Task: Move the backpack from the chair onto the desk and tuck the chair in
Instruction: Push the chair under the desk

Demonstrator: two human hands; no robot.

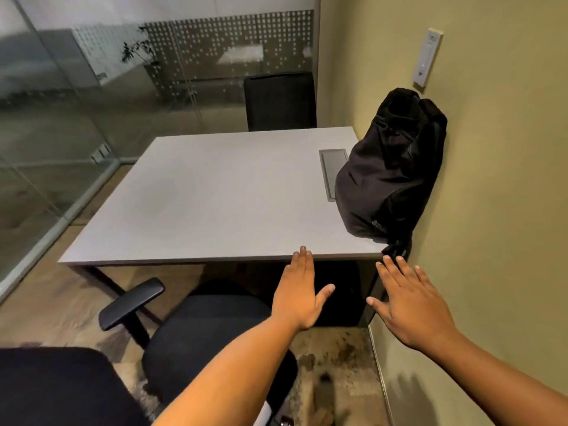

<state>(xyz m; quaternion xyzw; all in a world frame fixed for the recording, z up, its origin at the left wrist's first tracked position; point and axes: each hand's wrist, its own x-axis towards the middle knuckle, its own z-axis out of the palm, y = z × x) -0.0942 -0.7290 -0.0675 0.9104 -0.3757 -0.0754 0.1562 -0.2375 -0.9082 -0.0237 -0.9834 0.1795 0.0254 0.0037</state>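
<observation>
A black backpack [388, 167] stands upright on the right side of the grey desk [196, 198], leaning against the wall, with a strap hanging over the desk's near right corner. The black office chair [209, 327] sits in front of the desk, its seat partly under the front edge and its armrest [132, 302] to the left. My left hand [299, 293] hovers flat over the seat, fingertips at the desk's front edge. My right hand [408, 305] is spread open just below the backpack's strap. Both hands hold nothing.
A second black chair [280, 101] stands behind the desk. A grey cable hatch [332, 170] is set into the desk beside the backpack. Glass partitions [61, 133] run along the left, the olive wall [491, 210] with a switch plate [427, 56] on the right.
</observation>
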